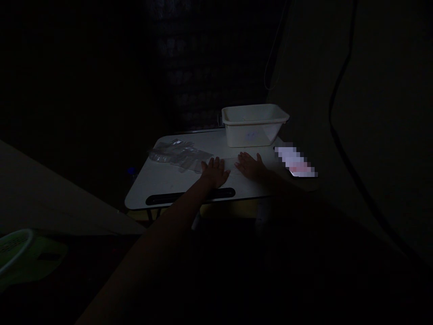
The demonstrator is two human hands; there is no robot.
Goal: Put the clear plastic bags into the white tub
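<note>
A small white table stands in a dark room. On its top, my left hand lies with fingers spread, close to the right end of some crumpled clear plastic. To the right of it, my right hand rests palm down with its fingers apart, in front of a white tub. Something thin and pale, hard to make out, may lie between the hands. No object shows in either hand's grasp.
A lit phone-like screen, blurred out, lies at the table's right side. A black slot strip runs along the front edge. A green basket is at the lower left. A dark cable hangs at the right.
</note>
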